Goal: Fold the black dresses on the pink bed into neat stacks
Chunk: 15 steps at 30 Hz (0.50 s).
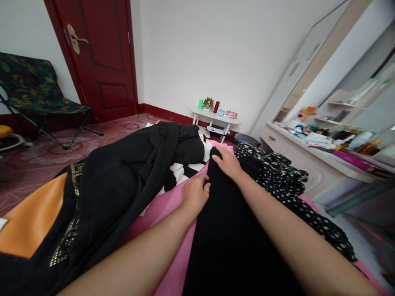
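- Blk garment (234,234) nearest me, on pink cloth (169,207).
- My L hand (196,193) curled at its L edge, R hand (228,163) on far end; can't tell if clamped.
- Blk pile (114,176) L, dotted garment (280,181) R, flanking.
- Dresser clutter (322,137): labels too sm. to read.
- Far: wht surface (196,110), flowers (208,102).

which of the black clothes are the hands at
The flat, plain garment with the right hand on it and the left hand at its edge, between the black heap and the dotted garment.
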Tool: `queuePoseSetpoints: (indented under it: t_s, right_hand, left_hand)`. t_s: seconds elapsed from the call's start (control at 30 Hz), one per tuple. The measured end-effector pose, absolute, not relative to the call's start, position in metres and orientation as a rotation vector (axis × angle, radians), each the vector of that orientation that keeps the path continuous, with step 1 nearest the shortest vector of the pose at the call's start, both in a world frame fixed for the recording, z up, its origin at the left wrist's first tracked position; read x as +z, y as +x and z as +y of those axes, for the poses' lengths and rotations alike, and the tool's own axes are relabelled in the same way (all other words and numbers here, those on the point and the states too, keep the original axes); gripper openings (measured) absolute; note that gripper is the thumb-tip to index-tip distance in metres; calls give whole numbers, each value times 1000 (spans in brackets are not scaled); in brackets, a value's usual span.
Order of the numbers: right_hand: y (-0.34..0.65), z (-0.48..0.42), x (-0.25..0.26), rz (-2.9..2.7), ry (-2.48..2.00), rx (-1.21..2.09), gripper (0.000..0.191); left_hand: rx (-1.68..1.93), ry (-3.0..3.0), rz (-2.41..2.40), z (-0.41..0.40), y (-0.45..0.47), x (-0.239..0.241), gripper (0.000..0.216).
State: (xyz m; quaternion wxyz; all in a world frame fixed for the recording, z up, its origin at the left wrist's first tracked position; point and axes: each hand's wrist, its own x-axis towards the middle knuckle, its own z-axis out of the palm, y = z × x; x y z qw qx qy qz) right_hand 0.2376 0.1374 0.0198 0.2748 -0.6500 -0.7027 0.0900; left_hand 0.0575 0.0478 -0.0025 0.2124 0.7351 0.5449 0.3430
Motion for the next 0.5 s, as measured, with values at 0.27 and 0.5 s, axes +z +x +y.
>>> queuePoseSetpoints:
  t_s: [0.27, 0.5]
  right_hand:
    - [232, 97, 6, -2083, -2251, 249, 70]
    - [220, 0, 9, -2149, -1994, 152, 61]
  left_hand:
    - [943, 2055, 1451, 49, 53, -4, 18]
    - [1133, 2145, 1339, 43, 48, -4, 24]
